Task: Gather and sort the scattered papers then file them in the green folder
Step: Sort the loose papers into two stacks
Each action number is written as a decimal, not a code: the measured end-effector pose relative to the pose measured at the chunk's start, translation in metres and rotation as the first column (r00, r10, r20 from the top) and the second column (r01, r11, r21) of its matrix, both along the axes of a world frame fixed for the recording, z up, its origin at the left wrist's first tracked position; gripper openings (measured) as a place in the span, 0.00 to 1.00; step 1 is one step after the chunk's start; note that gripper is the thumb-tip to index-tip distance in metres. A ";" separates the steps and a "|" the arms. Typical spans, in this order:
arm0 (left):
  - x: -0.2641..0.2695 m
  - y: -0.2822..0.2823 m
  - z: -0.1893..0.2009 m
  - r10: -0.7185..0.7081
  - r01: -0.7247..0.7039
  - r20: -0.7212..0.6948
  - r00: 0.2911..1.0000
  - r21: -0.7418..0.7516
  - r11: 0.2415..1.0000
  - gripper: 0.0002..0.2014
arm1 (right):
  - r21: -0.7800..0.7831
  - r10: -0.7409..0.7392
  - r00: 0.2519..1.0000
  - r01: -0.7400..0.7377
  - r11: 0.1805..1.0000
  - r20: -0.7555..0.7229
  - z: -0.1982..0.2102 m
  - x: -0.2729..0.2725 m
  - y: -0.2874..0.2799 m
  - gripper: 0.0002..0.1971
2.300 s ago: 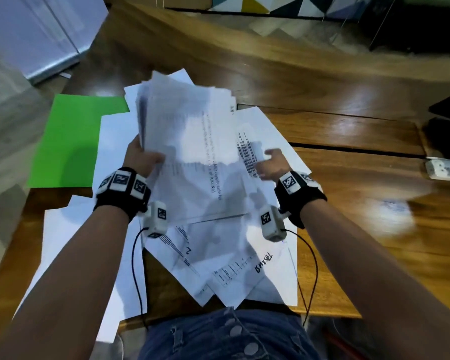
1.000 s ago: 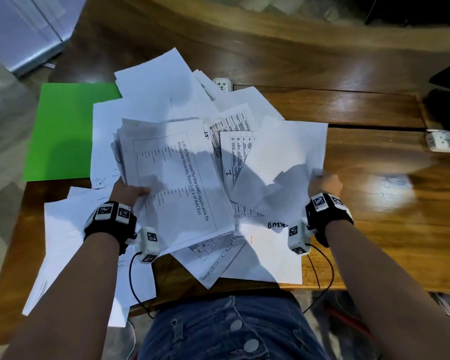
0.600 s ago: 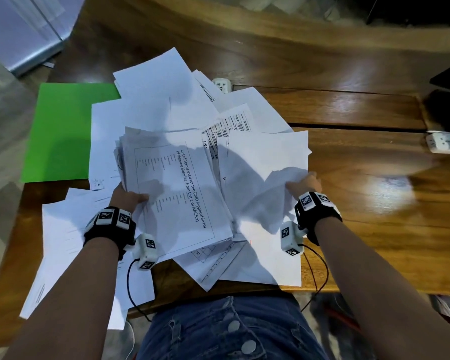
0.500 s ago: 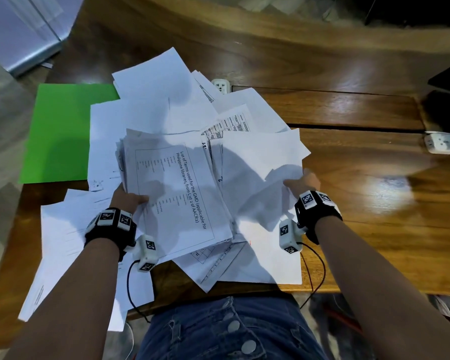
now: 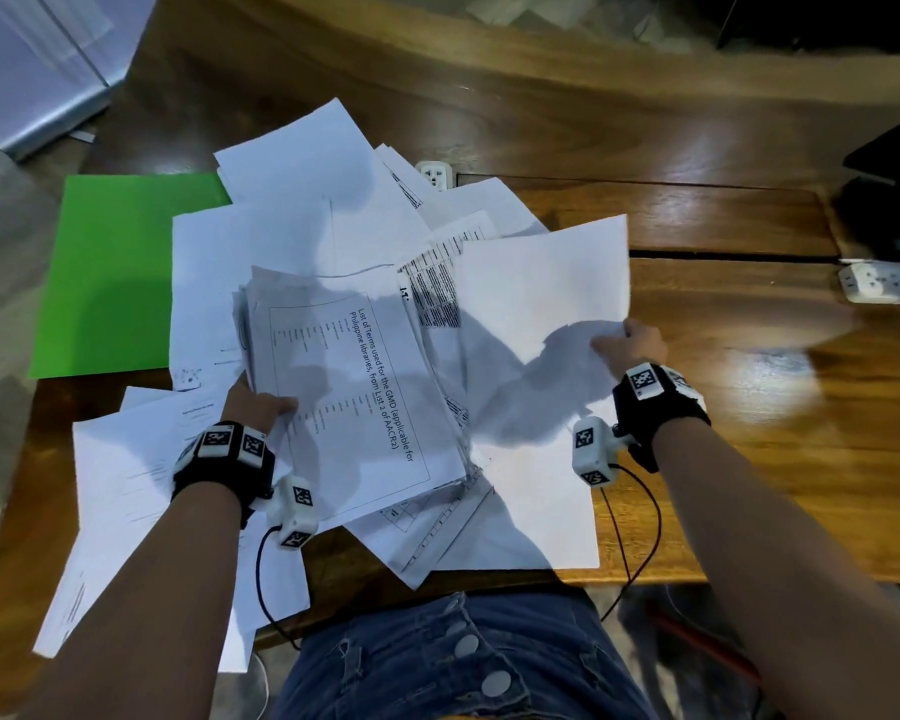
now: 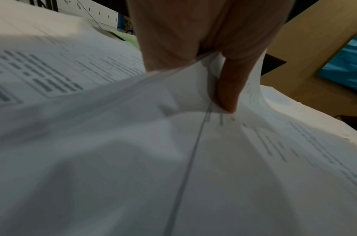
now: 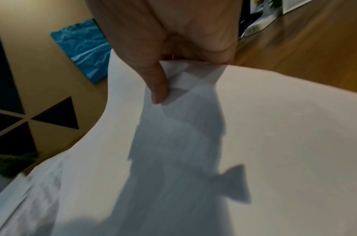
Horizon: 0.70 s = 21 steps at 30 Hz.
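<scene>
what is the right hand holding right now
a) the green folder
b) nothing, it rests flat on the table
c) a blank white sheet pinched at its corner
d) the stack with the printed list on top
c: the right hand pinches the corner of a blank white sheet, thumb on top in the right wrist view, while the left hand holds the printed stack and the green folder lies untouched on the table.

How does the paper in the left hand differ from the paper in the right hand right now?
1. The left hand grips a stack of sheets; the right hand pinches what looks like a single sheet.
2. The stack's top page shows a printed, boxed list; the single sheet's upper face looks blank.
3. The stack lies over the pile's middle; the single sheet is lifted at the right.

Both are white and held at an edge.
</scene>
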<state>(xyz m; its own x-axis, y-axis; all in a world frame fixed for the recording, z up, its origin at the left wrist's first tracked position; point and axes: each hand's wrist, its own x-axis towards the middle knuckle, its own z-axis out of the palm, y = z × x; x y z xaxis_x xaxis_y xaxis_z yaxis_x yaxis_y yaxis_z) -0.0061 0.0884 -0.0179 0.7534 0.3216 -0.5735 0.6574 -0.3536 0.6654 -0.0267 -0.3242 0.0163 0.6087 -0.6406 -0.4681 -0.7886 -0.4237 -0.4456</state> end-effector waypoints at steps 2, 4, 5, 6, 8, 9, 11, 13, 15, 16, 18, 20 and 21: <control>0.000 0.001 0.001 -0.002 0.002 -0.003 1.000 0.004 1.000 0.27 | -0.035 -0.052 0.998 0.053 0.998 0.017 0.005 -0.002 -0.018 0.22; 0.000 0.000 0.002 -0.003 0.003 -0.003 1.000 0.012 1.000 0.27 | -0.022 -0.067 0.997 0.067 0.998 -0.038 0.011 -0.007 -0.033 0.21; -0.001 0.000 0.003 -0.004 0.004 -0.006 1.000 0.017 1.000 0.27 | -0.014 -0.042 0.995 0.041 0.999 -0.095 0.012 -0.011 -0.037 0.21; -0.001 -0.001 0.004 -0.004 0.004 -0.006 1.000 0.019 1.000 0.27 | -0.007 0.008 0.986 -0.010 1.000 -0.169 0.014 -0.017 -0.039 0.21; -0.001 -0.001 0.004 -0.006 0.006 -0.004 1.000 0.022 1.000 0.27 | 0.007 0.108 0.946 -0.112 0.994 -0.307 0.013 -0.028 -0.033 0.20; -0.001 -0.001 0.005 -0.009 0.009 -0.002 1.000 0.019 1.000 0.27 | 0.015 0.159 0.925 -0.164 0.986 -0.345 0.011 -0.034 -0.027 0.19; -0.002 -0.001 0.005 -0.011 0.011 -0.001 1.000 0.013 1.000 0.27 | 0.083 0.269 0.888 -0.258 0.963 -0.373 -0.001 -0.045 -0.017 0.19; -0.003 -0.002 0.006 -0.013 0.013 0.001 1.000 0.010 1.000 0.27 | 0.157 0.248 0.914 -0.207 0.966 -0.322 -0.019 -0.049 -0.009 0.18; -0.005 -0.003 0.008 -0.015 0.015 0.008 1.000 0.011 1.000 0.26 | 0.220 0.139 0.955 -0.081 0.972 -0.262 -0.021 -0.053 0.006 0.16; -0.006 -0.004 0.008 -0.017 0.017 0.014 1.000 0.011 1.000 0.26 | 0.222 0.102 0.965 -0.048 0.974 -0.240 -0.022 -0.054 0.010 0.16; -0.008 -0.004 0.009 -0.013 0.012 0.023 1.000 0.004 1.000 0.26 | 0.224 0.069 0.975 -0.020 0.974 -0.211 -0.019 -0.054 0.019 0.18; -0.010 -0.006 0.011 -0.006 0.005 0.023 1.000 0.015 1.000 0.26 | 0.230 0.042 0.976 0.008 0.973 -0.212 -0.016 -0.051 0.024 0.23; -0.011 -0.006 0.013 -0.008 0.008 0.022 1.000 0.030 1.000 0.26 | 0.241 0.024 0.977 0.028 0.970 -0.210 -0.016 -0.050 0.026 0.27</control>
<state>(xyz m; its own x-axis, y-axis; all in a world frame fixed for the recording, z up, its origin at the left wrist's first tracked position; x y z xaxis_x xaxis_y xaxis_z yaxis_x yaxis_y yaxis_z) -0.0172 0.0822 -0.0053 0.7686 0.3322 -0.5467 0.6395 -0.3789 0.6689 -0.0768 -0.2984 0.0008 0.4790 -0.4936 -0.7259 -0.8760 -0.3223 -0.3589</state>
